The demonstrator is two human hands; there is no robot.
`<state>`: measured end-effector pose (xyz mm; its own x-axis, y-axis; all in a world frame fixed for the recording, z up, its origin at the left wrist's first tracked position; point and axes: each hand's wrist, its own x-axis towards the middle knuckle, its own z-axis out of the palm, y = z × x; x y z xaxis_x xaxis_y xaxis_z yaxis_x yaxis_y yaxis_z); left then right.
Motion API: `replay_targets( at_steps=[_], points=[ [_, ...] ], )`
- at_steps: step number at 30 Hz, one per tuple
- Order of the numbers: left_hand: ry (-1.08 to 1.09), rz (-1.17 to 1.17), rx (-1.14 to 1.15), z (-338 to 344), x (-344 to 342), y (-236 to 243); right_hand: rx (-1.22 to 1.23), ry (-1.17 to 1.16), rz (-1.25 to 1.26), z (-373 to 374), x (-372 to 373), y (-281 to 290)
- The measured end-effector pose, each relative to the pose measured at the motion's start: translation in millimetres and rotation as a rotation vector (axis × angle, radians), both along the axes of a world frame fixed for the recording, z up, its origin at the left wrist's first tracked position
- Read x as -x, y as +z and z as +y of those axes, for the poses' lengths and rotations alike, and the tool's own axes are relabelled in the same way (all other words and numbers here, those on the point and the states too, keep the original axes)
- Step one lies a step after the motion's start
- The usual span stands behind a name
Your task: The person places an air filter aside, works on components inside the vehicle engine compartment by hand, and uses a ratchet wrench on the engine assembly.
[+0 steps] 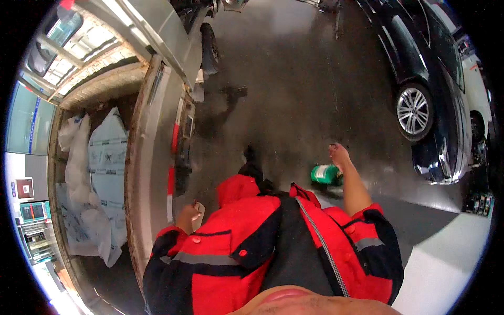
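Note:
Low at the left, my left hand [187,217] has curled fingers at a small pale object [199,214], apparently gripping it, beside the vehicle's open cargo bed. Out to the right, my right hand [338,155] is closed, its fingers curled. A green container [325,175] with a pale label shows directly beneath it; whether the hand holds this container or it rests on the floor I cannot tell. I wear a red and black jacket, and a dark shoe shows between my hands.
A silver vehicle [149,157] with an open bed holding plastic sheets [107,173] runs along my left. A black car [441,79] with a silver wheel [413,110] stands at the right, a white car behind it. Wet dark floor [283,89] lies ahead; a pale surface [441,268] is at lower right.

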<state>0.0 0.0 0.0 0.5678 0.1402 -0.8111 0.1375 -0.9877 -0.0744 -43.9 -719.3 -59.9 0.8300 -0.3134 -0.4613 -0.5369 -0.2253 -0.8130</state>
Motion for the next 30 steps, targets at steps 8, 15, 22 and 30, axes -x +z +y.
replay_targets(
  at_steps=[8, 15, 22, 30],
  points=[
    [-0.009, -0.002, 0.194, -175.7, -301.4, -61.0, 0.497, 0.343, 0.531, -58.9, -161.4, 28.2],
    [-0.487, -0.561, 0.511, -371.7, -578.7, 42.4, 0.107, 0.140, 0.667, -173.3, -229.5, 3.7],
    [0.137, -0.737, 0.761, -500.9, -734.2, 125.4, -0.275, -0.130, 0.476, -281.9, -517.3, 0.8],
    [0.273, -0.969, 0.718, -545.8, -844.1, 170.7, -0.317, 0.579, 0.274, -139.8, -951.1, 181.8]
  ],
)
